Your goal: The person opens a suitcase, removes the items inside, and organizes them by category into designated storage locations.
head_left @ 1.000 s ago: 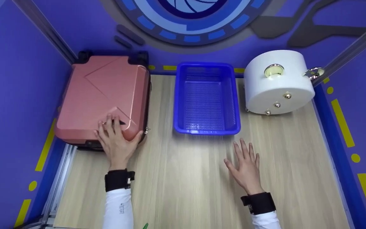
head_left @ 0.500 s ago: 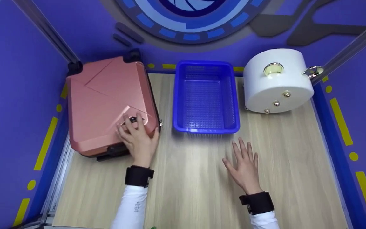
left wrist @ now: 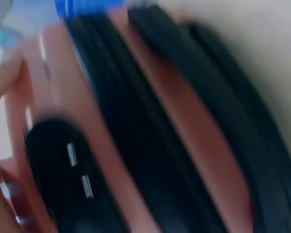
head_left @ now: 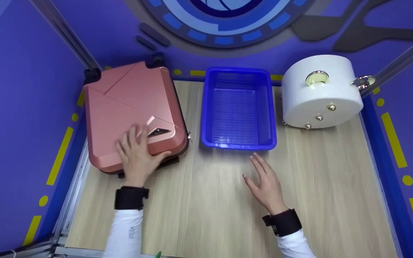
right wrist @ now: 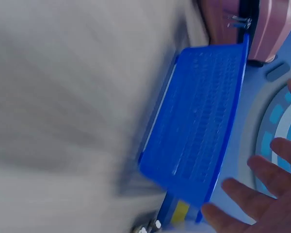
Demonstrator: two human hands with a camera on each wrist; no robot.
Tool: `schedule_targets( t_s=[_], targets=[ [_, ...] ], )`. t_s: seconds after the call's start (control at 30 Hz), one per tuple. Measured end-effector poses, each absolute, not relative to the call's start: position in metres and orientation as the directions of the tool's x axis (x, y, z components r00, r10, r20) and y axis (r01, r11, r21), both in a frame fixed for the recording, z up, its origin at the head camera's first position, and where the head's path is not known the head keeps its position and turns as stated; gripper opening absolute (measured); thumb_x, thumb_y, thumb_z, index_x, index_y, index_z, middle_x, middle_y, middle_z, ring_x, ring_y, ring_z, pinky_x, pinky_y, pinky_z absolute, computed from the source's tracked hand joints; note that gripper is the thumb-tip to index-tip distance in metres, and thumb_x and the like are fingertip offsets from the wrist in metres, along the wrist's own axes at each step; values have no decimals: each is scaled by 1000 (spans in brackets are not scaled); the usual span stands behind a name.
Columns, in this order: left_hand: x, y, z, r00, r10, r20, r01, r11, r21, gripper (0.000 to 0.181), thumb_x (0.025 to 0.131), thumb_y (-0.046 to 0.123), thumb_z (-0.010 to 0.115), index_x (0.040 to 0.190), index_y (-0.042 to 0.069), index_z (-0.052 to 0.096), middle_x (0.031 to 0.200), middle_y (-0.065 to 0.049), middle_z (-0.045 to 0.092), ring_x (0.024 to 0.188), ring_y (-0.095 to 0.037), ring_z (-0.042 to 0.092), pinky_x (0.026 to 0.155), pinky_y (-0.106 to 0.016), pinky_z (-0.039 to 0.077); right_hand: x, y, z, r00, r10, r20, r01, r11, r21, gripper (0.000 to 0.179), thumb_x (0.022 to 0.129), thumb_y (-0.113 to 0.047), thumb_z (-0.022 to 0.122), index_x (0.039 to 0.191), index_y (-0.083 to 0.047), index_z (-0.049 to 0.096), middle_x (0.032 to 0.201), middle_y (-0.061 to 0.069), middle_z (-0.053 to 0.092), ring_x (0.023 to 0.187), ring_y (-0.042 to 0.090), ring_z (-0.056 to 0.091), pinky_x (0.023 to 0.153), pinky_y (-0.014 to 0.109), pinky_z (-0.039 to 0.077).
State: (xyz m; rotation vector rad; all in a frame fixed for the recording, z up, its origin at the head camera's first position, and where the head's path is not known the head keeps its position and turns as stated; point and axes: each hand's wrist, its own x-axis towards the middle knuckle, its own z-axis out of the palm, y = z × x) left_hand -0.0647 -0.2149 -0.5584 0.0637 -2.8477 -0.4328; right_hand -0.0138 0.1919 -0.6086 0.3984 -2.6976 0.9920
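A pink hard-shell suitcase [head_left: 120, 111] lies flat at the left, turned at a slant. My left hand [head_left: 134, 157] touches its near end with straight, spread fingers, beside the dark triangular emblem [head_left: 158, 132]. In the left wrist view, the suitcase's near side [left wrist: 203, 131] fills most of the picture, with dark bands across it and parts of the hand [left wrist: 0, 199] at the left edge. My right hand [head_left: 266, 184] hovers, fingers extended and holding nothing, just in front of the blue plastic basket [head_left: 238, 147]. Its fingers [right wrist: 269, 174] show beside the basket in the right wrist view.
A white drum-shaped case [head_left: 317, 86] with metal rings and small round studs stands at the back right. Blue panels enclose the wooden tabletop [head_left: 213, 215] at the back and sides. The tip of a green object [head_left: 158, 254] shows at the front edge.
The suitcase has turned and its near end has swung right. My left hand went right with it, then slid back left along it. The right hand has shifted slightly left, nearer the basket.
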Motion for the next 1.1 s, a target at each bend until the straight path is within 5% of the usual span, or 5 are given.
schedule_targets(
  t_s=[0.13,0.3,0.7,1.1],
  targets=[
    [-66,-233,-553,-976,-68,208,-1,952,306,128,66,76,82,166,17,27,173,-13,14,157,-45,7,125,-62,1,-26,173,-607,-912,-227,341,-399,684,-611,42,92,-19,78,129,-2,70,133,15,68,121,35,65,100,50,53],
    [-65,-236,-553,-985,-57,160,-10,959,283,126,72,81,73,167,18,21,175,-8,6,159,-42,-4,125,-60,-1,-41,148,-608,-915,-347,205,-393,658,-642,34,96,-24,73,125,-6,73,124,10,73,117,31,68,99,48,54],
    [-65,-235,-559,-965,-69,252,2,963,269,126,69,81,75,166,20,26,174,-6,14,159,-42,5,125,-60,6,-80,67,-610,-880,-475,-1,-329,609,-722,55,101,-24,65,150,-2,53,149,21,56,135,39,55,111,54,45],
    [-66,-232,-560,-965,-77,252,-8,964,266,125,69,80,77,167,20,25,174,-7,14,159,-41,4,125,-59,5,-115,22,-606,-901,-429,-60,-191,518,-834,69,99,-13,61,157,9,32,161,28,37,143,40,46,122,46,31]
  ],
)
